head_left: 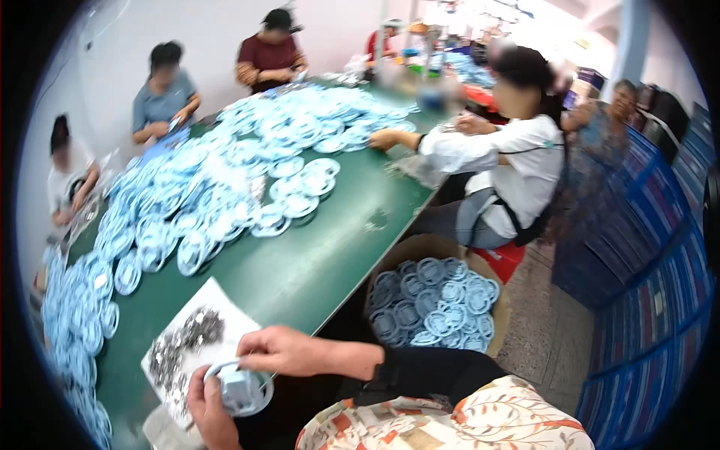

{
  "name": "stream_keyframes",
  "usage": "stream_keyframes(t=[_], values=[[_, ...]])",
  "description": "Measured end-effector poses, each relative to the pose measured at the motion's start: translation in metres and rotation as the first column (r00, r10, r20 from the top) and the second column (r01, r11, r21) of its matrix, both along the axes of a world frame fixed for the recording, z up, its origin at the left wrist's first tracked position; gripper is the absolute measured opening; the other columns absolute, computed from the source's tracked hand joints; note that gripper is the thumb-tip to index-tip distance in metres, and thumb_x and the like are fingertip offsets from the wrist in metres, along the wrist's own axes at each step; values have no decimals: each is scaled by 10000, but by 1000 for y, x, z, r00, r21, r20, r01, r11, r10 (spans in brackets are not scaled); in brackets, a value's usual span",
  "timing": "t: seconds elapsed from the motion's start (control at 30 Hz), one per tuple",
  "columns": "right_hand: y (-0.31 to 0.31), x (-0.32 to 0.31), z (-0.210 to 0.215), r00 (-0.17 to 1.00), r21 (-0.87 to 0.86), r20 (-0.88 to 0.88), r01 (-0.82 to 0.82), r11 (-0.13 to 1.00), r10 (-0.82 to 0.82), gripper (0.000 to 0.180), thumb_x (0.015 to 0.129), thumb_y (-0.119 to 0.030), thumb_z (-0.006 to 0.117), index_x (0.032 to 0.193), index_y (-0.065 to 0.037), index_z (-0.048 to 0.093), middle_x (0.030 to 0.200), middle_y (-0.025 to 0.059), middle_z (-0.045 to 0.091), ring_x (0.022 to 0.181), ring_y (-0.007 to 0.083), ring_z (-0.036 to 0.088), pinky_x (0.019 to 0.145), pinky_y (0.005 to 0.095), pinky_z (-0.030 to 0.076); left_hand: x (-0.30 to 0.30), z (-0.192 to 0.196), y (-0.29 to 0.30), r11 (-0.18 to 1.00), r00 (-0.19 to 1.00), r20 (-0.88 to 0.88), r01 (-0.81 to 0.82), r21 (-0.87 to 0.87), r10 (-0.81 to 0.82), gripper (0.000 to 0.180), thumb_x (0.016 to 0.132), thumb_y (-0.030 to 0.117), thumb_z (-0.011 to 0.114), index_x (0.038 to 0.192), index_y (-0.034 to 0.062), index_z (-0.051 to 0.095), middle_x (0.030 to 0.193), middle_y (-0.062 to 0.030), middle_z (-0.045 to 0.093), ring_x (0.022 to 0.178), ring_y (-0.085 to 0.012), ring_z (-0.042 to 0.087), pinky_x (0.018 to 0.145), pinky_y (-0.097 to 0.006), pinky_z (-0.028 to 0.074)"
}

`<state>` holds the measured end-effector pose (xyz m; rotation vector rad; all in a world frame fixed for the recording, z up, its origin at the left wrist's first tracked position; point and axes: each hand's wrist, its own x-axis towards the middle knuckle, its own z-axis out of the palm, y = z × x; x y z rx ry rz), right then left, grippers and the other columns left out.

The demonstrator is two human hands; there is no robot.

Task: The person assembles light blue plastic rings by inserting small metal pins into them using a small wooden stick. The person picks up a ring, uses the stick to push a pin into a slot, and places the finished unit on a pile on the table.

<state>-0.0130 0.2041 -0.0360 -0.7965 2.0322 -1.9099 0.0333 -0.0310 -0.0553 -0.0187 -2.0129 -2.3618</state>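
holding light-blue plastic piece (240,390) in left hand (214,411), with grip clamped on its left rim; located over near end of table (360,217), by its right edge, just beside white sheet (215,291); touching upper rim of same piece with right hand (283,350), with fingertips bunched; cannot tell whether clamped on rim or merely resting there; on white sheet, heaped: small silvery metal parts (184,341); along left edge and toward far end of table, spread thickly: loose light-blue pieces (154,199); beside right edge, lower than tabletop: brown container (409,246), filled with similar pieces; farther along right edge, seated: co-worker in white top (521,161), with one hand reaching onto table.
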Motion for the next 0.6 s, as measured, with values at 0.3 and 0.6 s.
stream_keyframes(t=[0.3,0.6], values=[[-2,-16,-16,964,219,231,83,972,-134,307,1098,-230,505,1159,13,683,765,-52,560,680,36,513,593,213,418,49,-25,-18,984,949,288,86,154,-128,184,1048,157,556,1123,11,639,953,0,687,832,-42,605,741,-215,498],[-80,-60,-14,935,494,-350,132,860,57,151,882,-51,737,1032,-57,725,849,104,651,700,235,641,637,337,510,35,-49,-19,954,900,333,228,193,-282,209,1046,166,559,1115,-14,642,964,-21,699,846,-38,609,747,-227,515]])
